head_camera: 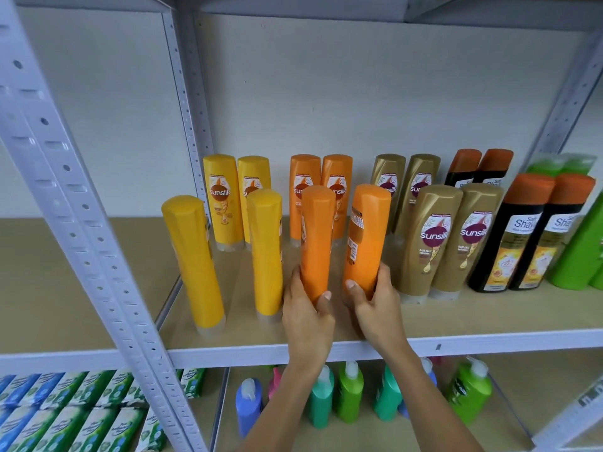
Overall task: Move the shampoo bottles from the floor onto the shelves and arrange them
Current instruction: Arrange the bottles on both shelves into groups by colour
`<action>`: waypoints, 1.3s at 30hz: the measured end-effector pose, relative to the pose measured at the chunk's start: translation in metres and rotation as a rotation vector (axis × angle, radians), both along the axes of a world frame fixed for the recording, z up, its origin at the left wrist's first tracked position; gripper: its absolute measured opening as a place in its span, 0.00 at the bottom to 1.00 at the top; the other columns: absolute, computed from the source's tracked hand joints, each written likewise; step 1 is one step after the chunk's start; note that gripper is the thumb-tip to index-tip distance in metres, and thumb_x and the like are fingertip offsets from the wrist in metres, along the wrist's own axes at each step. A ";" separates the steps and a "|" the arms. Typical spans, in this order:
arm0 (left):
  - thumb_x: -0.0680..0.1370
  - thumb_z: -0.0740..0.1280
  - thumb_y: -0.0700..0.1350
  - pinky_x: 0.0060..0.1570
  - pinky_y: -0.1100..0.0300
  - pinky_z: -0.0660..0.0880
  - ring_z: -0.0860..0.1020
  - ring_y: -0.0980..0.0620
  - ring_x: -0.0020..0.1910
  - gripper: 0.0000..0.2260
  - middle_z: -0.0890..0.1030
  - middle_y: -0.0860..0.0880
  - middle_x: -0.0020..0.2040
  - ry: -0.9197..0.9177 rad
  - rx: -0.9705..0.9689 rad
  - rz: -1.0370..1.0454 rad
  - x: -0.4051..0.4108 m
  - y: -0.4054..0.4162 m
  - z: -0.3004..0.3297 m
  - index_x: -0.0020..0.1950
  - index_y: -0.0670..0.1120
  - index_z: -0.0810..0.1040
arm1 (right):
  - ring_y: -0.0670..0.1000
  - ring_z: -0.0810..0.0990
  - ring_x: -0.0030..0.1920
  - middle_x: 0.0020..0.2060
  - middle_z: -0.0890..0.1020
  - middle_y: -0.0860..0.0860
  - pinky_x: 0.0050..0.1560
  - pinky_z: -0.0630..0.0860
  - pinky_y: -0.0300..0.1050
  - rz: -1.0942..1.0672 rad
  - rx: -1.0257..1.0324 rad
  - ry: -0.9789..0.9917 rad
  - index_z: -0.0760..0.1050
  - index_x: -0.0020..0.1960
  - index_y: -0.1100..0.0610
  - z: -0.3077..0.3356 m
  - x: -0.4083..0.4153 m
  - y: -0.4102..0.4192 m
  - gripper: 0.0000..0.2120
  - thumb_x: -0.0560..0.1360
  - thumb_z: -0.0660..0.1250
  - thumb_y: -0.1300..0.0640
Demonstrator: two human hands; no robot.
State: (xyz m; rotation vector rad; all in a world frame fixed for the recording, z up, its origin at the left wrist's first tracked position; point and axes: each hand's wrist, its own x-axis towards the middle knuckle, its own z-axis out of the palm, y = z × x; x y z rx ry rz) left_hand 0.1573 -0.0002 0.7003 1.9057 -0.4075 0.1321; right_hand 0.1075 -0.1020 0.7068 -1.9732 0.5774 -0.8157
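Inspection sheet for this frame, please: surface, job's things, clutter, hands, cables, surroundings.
Surface: tan shelf board, grey metal front edge.
Job's things: left orange bottle and right orange bottle held upright at the front; yellow bottles, gold bottles and black bottles stand in rows.
Clutter: nothing seen.
Hands: left hand grips the left orange bottle; right hand grips the right one.
Cables: nothing seen.
Surroundings: pump bottles and boxed goods on the lower shelf.

Bottles [434, 236] in two rows on shelf [489, 340], pump bottles [349, 396] on shelf below
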 end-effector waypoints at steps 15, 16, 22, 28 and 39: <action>0.74 0.71 0.45 0.67 0.50 0.70 0.70 0.49 0.69 0.34 0.70 0.52 0.70 0.131 -0.048 -0.130 0.001 -0.004 0.010 0.75 0.52 0.57 | 0.48 0.71 0.64 0.64 0.69 0.44 0.62 0.72 0.47 0.045 0.081 -0.054 0.55 0.70 0.43 0.003 -0.006 -0.003 0.29 0.76 0.68 0.52; 0.74 0.72 0.44 0.67 0.50 0.70 0.70 0.49 0.68 0.34 0.71 0.52 0.70 0.138 -0.054 -0.130 0.001 -0.004 0.011 0.75 0.52 0.58 | 0.49 0.71 0.64 0.66 0.69 0.45 0.61 0.73 0.48 0.012 0.069 -0.053 0.55 0.70 0.44 0.003 -0.005 -0.002 0.32 0.74 0.70 0.51; 0.69 0.76 0.50 0.65 0.50 0.72 0.72 0.50 0.66 0.36 0.73 0.52 0.67 0.131 -0.057 -0.101 0.002 -0.006 0.010 0.72 0.51 0.62 | 0.50 0.70 0.65 0.69 0.68 0.48 0.63 0.73 0.52 0.076 0.037 0.009 0.50 0.75 0.45 0.005 -0.008 -0.003 0.39 0.73 0.72 0.53; 0.73 0.72 0.51 0.66 0.49 0.71 0.72 0.51 0.66 0.32 0.72 0.53 0.68 0.103 -0.058 -0.153 0.000 -0.003 0.009 0.73 0.53 0.61 | 0.51 0.69 0.68 0.70 0.67 0.47 0.66 0.72 0.56 0.032 0.043 0.025 0.51 0.74 0.43 0.006 -0.006 -0.003 0.41 0.71 0.74 0.50; 0.72 0.74 0.48 0.65 0.48 0.71 0.72 0.49 0.66 0.30 0.73 0.50 0.67 0.109 -0.086 -0.026 0.001 -0.007 0.006 0.71 0.49 0.65 | 0.53 0.67 0.69 0.70 0.66 0.49 0.67 0.71 0.57 0.013 0.056 0.048 0.53 0.74 0.44 0.005 -0.005 -0.003 0.42 0.69 0.76 0.52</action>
